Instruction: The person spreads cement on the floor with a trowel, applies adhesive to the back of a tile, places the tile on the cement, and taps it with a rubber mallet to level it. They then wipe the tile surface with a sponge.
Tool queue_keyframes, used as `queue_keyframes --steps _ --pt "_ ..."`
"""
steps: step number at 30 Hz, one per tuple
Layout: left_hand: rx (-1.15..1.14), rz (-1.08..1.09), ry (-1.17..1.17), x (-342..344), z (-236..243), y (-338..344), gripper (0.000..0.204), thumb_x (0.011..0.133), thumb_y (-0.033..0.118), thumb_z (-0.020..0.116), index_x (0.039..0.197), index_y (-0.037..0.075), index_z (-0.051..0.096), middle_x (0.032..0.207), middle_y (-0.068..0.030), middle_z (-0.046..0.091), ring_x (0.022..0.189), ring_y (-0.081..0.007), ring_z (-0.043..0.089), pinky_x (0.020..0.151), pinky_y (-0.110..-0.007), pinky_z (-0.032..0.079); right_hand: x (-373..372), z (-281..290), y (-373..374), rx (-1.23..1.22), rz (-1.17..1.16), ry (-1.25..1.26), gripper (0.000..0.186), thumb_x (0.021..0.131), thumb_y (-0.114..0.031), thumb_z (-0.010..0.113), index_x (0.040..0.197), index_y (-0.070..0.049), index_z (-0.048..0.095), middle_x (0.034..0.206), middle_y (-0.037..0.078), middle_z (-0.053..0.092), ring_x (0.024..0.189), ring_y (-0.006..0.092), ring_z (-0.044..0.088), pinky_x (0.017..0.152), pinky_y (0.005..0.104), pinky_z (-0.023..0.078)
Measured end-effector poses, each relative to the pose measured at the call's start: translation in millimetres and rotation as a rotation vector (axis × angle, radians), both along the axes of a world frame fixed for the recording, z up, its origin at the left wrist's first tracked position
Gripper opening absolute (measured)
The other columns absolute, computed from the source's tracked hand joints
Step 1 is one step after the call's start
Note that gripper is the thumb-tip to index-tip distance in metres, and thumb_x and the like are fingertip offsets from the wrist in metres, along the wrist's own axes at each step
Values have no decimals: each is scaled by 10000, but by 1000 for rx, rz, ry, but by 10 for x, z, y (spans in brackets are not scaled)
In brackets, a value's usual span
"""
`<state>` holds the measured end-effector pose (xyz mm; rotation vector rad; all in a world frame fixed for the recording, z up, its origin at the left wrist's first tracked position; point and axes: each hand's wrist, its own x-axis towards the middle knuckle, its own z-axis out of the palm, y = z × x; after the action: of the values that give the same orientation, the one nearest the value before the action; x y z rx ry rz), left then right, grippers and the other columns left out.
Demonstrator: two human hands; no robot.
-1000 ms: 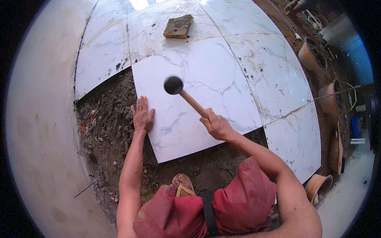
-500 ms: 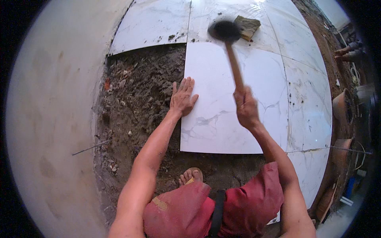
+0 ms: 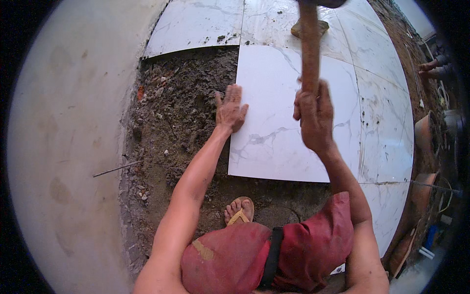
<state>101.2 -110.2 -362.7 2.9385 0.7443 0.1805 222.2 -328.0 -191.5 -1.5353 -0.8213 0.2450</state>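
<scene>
My right hand (image 3: 316, 120) is closed round the wooden handle of a rubber mallet (image 3: 309, 49), raised above a white marble-patterned tile (image 3: 279, 125). The black mallet head is partly cut off by the top edge of the view. Fingers stretched out, my left hand (image 3: 231, 110) lies at the left edge of the same tile. Left of that edge is a bed of rough, dark mortar or soil (image 3: 183, 108). Behind the mallet handle, a rough brownish block (image 3: 321, 28) rests on the tiles farther off; its material is unclear.
More white tiles (image 3: 384, 117) lie behind and to the right, with crumbs of dirt on them. A pale wall or slab (image 3: 63, 147) runs along the left, where a thin metal rod (image 3: 115, 169) sticks out. My sandalled foot (image 3: 240, 210) stands on the dirt. Another person's hand (image 3: 430, 65) shows at far right.
The mallet has risen toward the top of the view, its handle now more upright. My left hand stays at the tile's edge. The whole view has shifted slightly.
</scene>
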Motion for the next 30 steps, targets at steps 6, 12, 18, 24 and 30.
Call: queue_keyframes --steps 6,12,18,24,30 --pt "5 230 63 -202 -127 103 751 962 501 327 1508 46 82 1568 -188 57 1456 -333 8 1107 -625 -58 -226 -262 -24 -451 7 -116 299 971 -240 442 1179 -45 350 806 275 599 701 511 565 589 545 439" --pt "73 164 118 -152 -194 172 716 980 498 267 1508 52 77 1560 -219 49 1451 -357 -11 1089 -651 -65 -431 -722 -449 -270 -24 -133 244 976 -309 481 1010 -69 452 640 196 538 624 445 577 530 495 413" --pt "120 82 83 -164 -181 162 654 980 473 282 1513 120 145 1559 -199 117 1446 -372 70 1077 -684 8 -584 -567 -621 -741 -12 26 296 961 -319 510 1081 -55 451 774 244 601 736 469 601 623 548 428" --pt "176 98 204 -98 -152 170 624 991 443 253 1518 136 122 1568 -180 74 1453 -349 12 1089 -651 -50 -674 -615 -989 -305 69 78 320 948 -327 530 1093 -50 460 781 249 611 721 480 593 603 526 442" --pt "251 52 312 -110 -49 158 610 989 455 237 1515 153 166 1581 -140 74 1459 -332 23 1079 -670 -33 -661 -704 -1085 -1018 216 295 481 983 -451 361 1222 -64 516 1205 253 536 1034 400 577 867 524 445"
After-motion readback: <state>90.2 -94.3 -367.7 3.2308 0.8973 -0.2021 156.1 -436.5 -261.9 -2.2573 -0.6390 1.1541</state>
